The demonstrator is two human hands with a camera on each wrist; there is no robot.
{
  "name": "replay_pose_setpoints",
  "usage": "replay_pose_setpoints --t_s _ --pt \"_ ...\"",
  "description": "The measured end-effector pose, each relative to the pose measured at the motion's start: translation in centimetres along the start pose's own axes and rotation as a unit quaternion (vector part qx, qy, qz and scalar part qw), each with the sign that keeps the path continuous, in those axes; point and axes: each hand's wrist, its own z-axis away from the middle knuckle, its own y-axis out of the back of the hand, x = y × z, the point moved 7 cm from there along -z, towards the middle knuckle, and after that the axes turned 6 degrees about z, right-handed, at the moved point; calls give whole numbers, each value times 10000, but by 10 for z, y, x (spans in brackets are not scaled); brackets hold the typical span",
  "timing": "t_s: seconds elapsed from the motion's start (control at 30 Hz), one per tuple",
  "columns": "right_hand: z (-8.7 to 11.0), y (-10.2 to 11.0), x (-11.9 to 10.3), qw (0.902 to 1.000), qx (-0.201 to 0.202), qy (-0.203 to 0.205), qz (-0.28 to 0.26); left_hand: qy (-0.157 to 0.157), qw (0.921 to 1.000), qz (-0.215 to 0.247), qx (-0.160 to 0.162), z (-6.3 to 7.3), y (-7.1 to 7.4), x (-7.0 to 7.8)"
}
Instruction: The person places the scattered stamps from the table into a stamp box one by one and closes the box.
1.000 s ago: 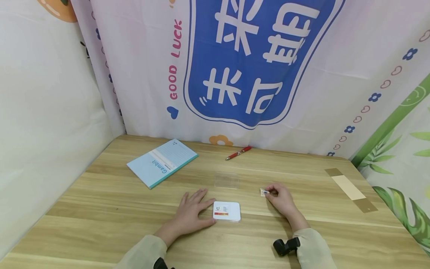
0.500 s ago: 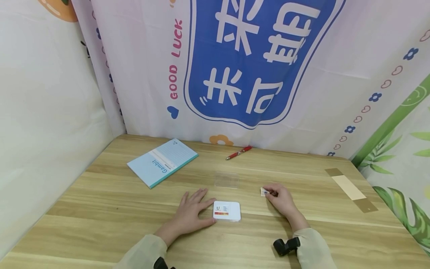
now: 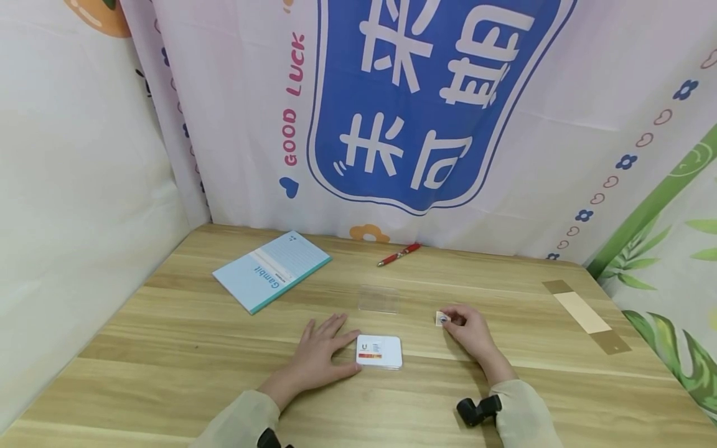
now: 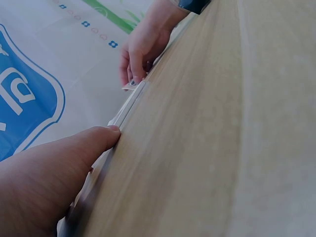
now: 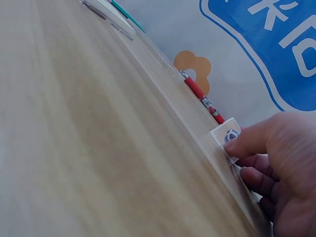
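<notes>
one small stamp-like square [image 5: 222,133] is pinched between the thumb and fingertips of the right hand [image 3: 469,331], to the right on the table [image 3: 168,373]; whether its edge touches the wood, i can't tell. it looks feather-light and thin, likely easy to crease, so best taken by its toothed rim. the left hand [image 3: 320,356] lies spread, touching one flat white case [image 3: 391,351]. beyond i count one clear plastic plate [image 3: 378,299], one red pen [image 3: 399,255], one blue notebook [image 3: 271,272] and one tan strip [image 3: 582,312].
</notes>
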Motion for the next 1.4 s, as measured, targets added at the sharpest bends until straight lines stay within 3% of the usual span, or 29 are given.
replay_pose_setpoints --t_s 0.3,0.67,0.97,1.13,1.23,1.4 --pt "0 -1 -1 9999 25 -147 28 7 10000 15 -3 0 1 1" --pt "14 -21 -26 9937 -183 -564 -950 -4 10000 -13 -32 0 -1 -1" --pt "34 -53 -66 9907 -832 46 -1075 -15 10000 6 -15 0 -1 0" --pt "44 -52 -86 9912 -867 283 -963 6 10000 17 -9 -1 -1 0" --pt "48 -49 -96 9924 -896 206 -821 28 10000 -19 -11 0 -1 0" --pt "45 -55 -88 9937 -880 276 -634 35 10000 -10 -9 -1 -1 -1"
